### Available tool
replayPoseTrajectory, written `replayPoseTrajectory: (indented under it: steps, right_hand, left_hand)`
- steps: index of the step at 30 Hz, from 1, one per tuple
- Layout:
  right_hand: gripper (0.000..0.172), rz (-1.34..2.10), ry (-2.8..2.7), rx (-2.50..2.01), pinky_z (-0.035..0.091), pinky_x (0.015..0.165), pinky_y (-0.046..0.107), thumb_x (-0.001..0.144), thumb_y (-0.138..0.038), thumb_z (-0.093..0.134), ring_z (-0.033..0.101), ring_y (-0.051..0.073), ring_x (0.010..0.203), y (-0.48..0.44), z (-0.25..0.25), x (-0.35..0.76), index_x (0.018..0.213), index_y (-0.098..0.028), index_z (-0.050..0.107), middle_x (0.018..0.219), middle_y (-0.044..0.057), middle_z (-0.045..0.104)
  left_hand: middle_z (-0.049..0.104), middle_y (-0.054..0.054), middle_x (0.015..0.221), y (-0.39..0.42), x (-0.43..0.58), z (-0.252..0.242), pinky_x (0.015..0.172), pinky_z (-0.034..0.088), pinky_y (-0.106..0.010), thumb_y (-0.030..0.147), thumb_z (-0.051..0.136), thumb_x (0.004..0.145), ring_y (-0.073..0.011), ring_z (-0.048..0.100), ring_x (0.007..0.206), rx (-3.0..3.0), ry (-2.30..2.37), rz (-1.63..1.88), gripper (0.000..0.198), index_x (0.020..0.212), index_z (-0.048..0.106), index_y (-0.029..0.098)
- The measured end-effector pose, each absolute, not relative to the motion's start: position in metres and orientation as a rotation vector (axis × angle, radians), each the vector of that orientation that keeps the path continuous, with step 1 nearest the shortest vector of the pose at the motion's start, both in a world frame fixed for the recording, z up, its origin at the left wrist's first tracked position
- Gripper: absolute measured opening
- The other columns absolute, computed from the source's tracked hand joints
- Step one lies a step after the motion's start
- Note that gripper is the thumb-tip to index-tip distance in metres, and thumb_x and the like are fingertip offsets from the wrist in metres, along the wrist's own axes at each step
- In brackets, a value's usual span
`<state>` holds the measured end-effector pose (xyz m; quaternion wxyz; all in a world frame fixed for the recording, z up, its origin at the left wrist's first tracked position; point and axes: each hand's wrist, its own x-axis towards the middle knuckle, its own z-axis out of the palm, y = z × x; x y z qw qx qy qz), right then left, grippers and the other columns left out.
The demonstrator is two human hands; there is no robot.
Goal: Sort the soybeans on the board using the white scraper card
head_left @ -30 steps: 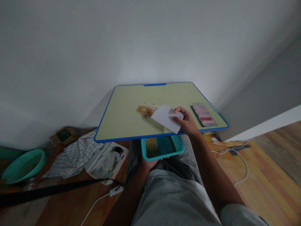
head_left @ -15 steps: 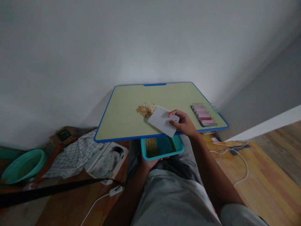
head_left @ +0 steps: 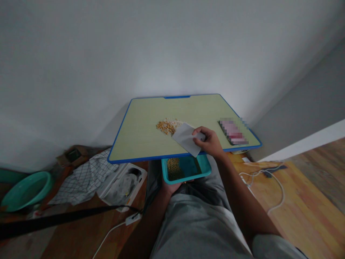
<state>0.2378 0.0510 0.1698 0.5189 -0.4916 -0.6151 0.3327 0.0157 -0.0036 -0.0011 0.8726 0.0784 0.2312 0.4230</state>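
My right hand (head_left: 210,142) is closed on a white card (head_left: 185,138), holding it tilted over the green table top (head_left: 140,129) with its far edge beside a small pile of yellow beans and pale grains (head_left: 167,126). My left hand (head_left: 171,187) grips a teal tray (head_left: 206,166) from beneath, just under the table's near edge. A heap of yellow beans (head_left: 174,167) lies in the tray's left part. Most of my left hand is hidden under the tray.
A phone (head_left: 233,131) lies on the table's right side. On the floor at left are a teal basin (head_left: 25,189), a checked cloth (head_left: 81,176) and a white box (head_left: 122,183). White cables (head_left: 269,180) run over the wooden floor at right.
My right hand has drawn the card left and tipped it more upright, so its edge now sits close to the pile. The tray and left hand have stayed put.
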Motion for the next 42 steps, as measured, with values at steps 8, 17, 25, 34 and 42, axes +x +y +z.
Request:
replayPoseTrajectory:
  steps: [8, 17, 25, 34, 42]
  right_hand:
    - [0.020, 0.730, -1.365, -1.185, 0.031, 0.052, 0.028, 0.072, -0.031, 0.075, 0.038, 0.013, 0.056, 0.051, 0.171, 0.239, 0.085, -0.025, 0.061, 0.068, -0.004, 0.051]
    - [0.026, 0.795, -1.340, -1.116, 0.036, 0.054, 0.027, 0.077, -0.041, 0.080, 0.044, 0.015, 0.061, 0.052, 0.171, 0.241, 0.086, -0.026, 0.061, 0.072, -0.002, 0.054]
    - [0.022, 0.856, -1.483, -1.111, 0.038, 0.058, 0.026, 0.079, -0.037, 0.080, 0.049, 0.013, 0.064, 0.054, 0.169, 0.239, 0.091, -0.023, 0.067, 0.080, -0.001, 0.062]
    - [0.019, 0.765, -1.454, -1.171, 0.035, 0.058, 0.027, 0.074, -0.032, 0.076, 0.044, 0.013, 0.061, 0.052, 0.172, 0.237, 0.087, -0.023, 0.066, 0.074, -0.002, 0.059]
    - [0.019, 0.702, -1.370, -1.232, 0.031, 0.055, 0.027, 0.071, -0.033, 0.073, 0.042, 0.013, 0.058, 0.052, 0.170, 0.237, 0.084, -0.024, 0.062, 0.068, -0.004, 0.054]
  left_hand:
    - [0.076, -0.014, 0.145, -0.004, 0.019, 0.009, 0.100, 0.060, -0.066, 0.065, 0.028, 0.106, -0.0414, 0.069, 0.128, 0.157, 0.597, 0.893, 0.067, 0.124, 0.080, 0.027]
    - [0.079, -0.016, 0.137, -0.002, 0.017, 0.000, 0.099, 0.060, -0.069, 0.063, 0.048, 0.101, -0.0439, 0.066, 0.133, 0.133, 0.543, 0.915, 0.055, 0.121, 0.081, 0.025]
    - [0.077, -0.016, 0.141, -0.004, 0.018, 0.016, 0.093, 0.062, -0.069, 0.064, 0.041, 0.104, -0.0448, 0.068, 0.129, 0.152, 0.547, 0.897, 0.059, 0.127, 0.079, 0.026]
    - [0.075, -0.016, 0.147, -0.004, 0.016, 0.011, 0.097, 0.060, -0.070, 0.067, 0.041, 0.104, -0.0455, 0.066, 0.134, 0.160, 0.542, 0.889, 0.060, 0.124, 0.080, 0.025]
    - [0.074, -0.015, 0.150, -0.002, 0.019, 0.004, 0.105, 0.058, -0.072, 0.069, 0.029, 0.105, -0.0432, 0.069, 0.130, 0.153, 0.596, 0.893, 0.070, 0.122, 0.081, 0.026]
